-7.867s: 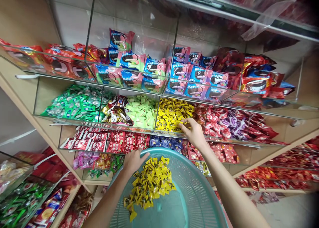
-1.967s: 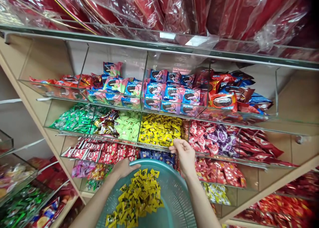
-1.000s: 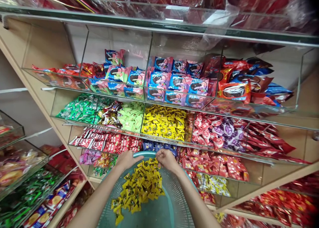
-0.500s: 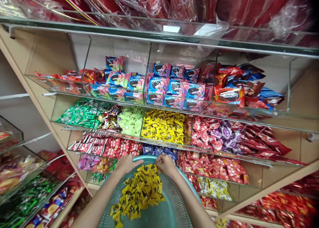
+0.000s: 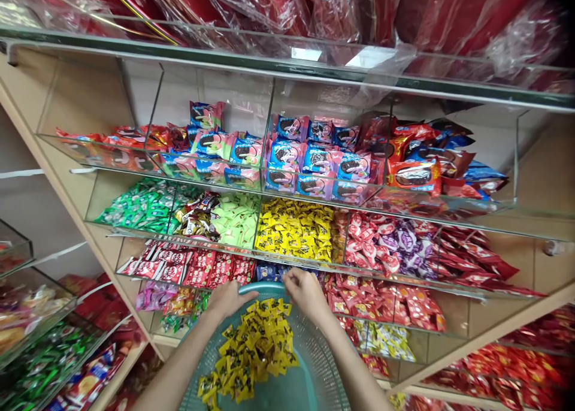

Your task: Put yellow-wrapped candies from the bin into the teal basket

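Note:
A green plastic basket (image 5: 309, 393) fills the bottom middle of the view. Inside it lies a heap of yellow-wrapped candies (image 5: 256, 351). My left hand (image 5: 229, 300) is closed around the far rim on its left side, thumb over the edge. Just above that rim, to the right, is my right hand (image 5: 305, 291), its fingers curled and pressed together; what they hold, if anything, is hidden. Straight ahead, a bin holds more yellow-wrapped candies (image 5: 294, 231). Behind my fingers sit blue packets (image 5: 268, 271) on the shelf below.
Clear shelf dividers (image 5: 272, 135) and front panels separate the bins. Blue and pink cookie packs (image 5: 318, 153) stand above, green candies (image 5: 139, 204) to the left, red and purple candies (image 5: 404, 240) to the right. Plastic-wrapped red items (image 5: 287, 6) line the top shelf.
My right hand has risen slightly from the basket's rim toward the shelf front. My left hand stays on the rim. The view has shifted very slightly.

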Demonstrator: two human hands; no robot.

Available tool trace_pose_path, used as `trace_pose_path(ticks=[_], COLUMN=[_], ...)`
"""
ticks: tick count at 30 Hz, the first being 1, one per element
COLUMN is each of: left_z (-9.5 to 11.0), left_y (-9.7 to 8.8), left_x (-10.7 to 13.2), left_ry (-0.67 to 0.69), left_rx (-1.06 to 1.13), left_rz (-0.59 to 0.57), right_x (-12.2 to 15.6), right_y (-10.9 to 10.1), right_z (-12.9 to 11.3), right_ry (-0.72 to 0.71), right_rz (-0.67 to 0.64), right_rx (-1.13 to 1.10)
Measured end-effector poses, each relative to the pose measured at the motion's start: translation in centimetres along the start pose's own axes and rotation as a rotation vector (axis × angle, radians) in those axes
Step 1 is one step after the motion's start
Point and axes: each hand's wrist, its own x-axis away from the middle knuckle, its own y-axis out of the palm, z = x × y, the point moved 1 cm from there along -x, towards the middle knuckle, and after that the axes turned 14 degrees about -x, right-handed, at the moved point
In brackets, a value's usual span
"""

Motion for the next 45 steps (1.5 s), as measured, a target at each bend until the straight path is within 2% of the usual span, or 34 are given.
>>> trace_pose_path(ticks=[2,5,10,12,16,19,25,31,36,42,45], left_z=[-0.1,-0.3,-0.5,-0.5,-0.4,-0.3,-0.4,-0.5,-0.4,-0.2,0.0], left_y=[0.3,0.8,1.2,1.2,0.9,0.8,1.1,1.3,1.2,0.5,0.2], left_x=[-0.2,-0.3,-0.4,-0.4,-0.3,-0.3,-0.3,-0.4,-0.2,0.1,0.3], left_ry=[-0.001,-0.001,-0.009,-0.010,-0.003,0.004,-0.003,-0.021,-0.011,-0.010,-0.009], left_rx=[0.009,0.015,0.039,0.046,0.052,0.066,0.070,0.078,0.050,0.033,0.029], left_rz=[-0.013,-0.011,-0.013,-0.020,-0.021,-0.026,-0.021,-0.029,-0.015,-0.024,-0.025], right_x=[0.0,-0.8,-4.1,-5.3,-6.9,-7.5,-8.3,-7.4,-5.2,-1.8,-0.4], right_y=[-0.9,-2.7,-5.4,-5.9,-6.1,-5.9,-5.8,-6.2,-6.9,-6.2,-5.0], right_z=[-1.5,-3.4,-4.3,-4.2,-4.2,-4.3,-4.2,-4.6,-5.2,-5.9,-5.9], right_ry=[-0.075,-0.176,-0.303,-0.261,-0.055,-0.007,0.017,-0.011,-0.150,-0.385,-0.431], right_rz=[-0.033,-0.004,0.167,0.160,-0.022,-0.088,-0.105,-0.073,0.016,0.079,0.080], right_rx=[-0.092,-0.105,0.157,0.320,0.602,0.642,0.676,0.679,0.616,0.327,0.176])
